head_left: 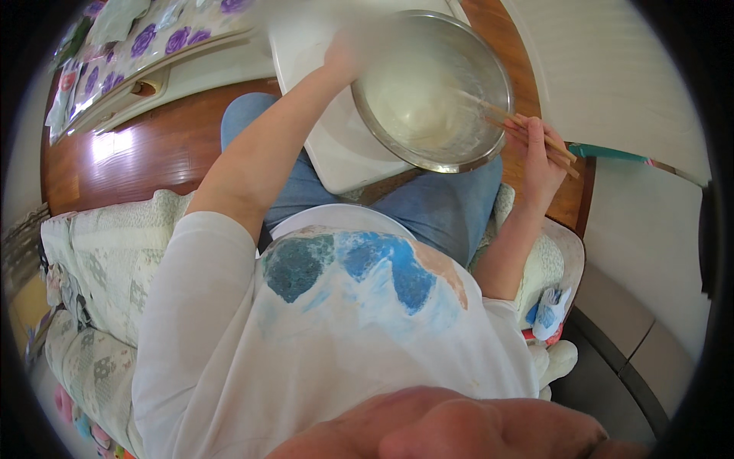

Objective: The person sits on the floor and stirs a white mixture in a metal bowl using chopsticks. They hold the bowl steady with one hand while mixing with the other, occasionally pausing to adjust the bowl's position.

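A large stainless steel bowl (451, 164) rests on a white stool-like surface (336, 168) in front of my knees. Inside it lies a pale, wet mixture (417, 103), with whitish streaks up the wall. My right hand (539, 149) is closed around a pair of wooden chopsticks (562, 158) at the bowl's right side. Their tips reach over the rim into the bowl and look smeared by motion. At the bowl's upper left is my left hand (344, 60); a blurred pale patch covers its fingers, so whether it holds anything is hidden.
A couch with a patterned light cover (107, 268) is behind and beside me. At the upper left stands a table with a purple-flowered cloth (172, 42). The floor (138, 153) is shiny brown wood. A pale wall or panel (612, 84) rises at the right.
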A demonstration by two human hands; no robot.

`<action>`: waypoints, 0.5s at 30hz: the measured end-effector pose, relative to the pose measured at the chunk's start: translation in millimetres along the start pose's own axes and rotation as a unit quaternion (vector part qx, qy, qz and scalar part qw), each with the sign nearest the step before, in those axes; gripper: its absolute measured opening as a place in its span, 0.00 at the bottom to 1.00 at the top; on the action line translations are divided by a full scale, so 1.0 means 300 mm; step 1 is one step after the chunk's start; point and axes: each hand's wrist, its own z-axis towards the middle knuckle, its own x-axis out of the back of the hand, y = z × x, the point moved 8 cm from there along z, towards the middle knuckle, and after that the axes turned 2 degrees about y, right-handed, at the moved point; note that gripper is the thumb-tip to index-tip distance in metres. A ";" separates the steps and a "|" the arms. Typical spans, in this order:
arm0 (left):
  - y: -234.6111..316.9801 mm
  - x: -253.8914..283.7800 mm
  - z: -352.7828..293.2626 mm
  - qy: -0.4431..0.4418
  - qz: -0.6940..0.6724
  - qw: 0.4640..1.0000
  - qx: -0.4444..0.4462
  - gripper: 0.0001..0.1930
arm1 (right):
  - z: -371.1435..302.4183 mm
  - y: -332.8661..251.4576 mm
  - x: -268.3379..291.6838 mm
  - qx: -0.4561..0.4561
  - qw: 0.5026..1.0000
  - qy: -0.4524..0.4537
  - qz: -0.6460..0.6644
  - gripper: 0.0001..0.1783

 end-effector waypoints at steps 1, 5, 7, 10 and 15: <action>0.002 0.000 -0.001 -0.001 -0.004 1.000 -0.001 0.27 | 0.002 -0.017 -0.012 0.022 1.000 0.012 0.001 0.12; 0.018 0.006 -0.007 -0.001 -0.014 1.000 -0.018 0.27 | 0.009 -0.047 -0.055 0.079 0.994 0.035 0.063 0.12; 0.025 0.008 -0.010 0.004 -0.017 1.000 -0.023 0.27 | 0.020 -0.028 -0.085 0.078 0.993 0.021 0.088 0.12; 0.026 0.010 -0.011 0.001 -0.031 0.999 -0.014 0.27 | 0.041 0.041 -0.169 0.054 0.994 -0.038 0.089 0.12; 0.041 0.020 -0.018 -0.006 -0.023 1.000 -0.020 0.27 | 0.080 0.169 -0.272 0.022 0.995 -0.083 0.047 0.11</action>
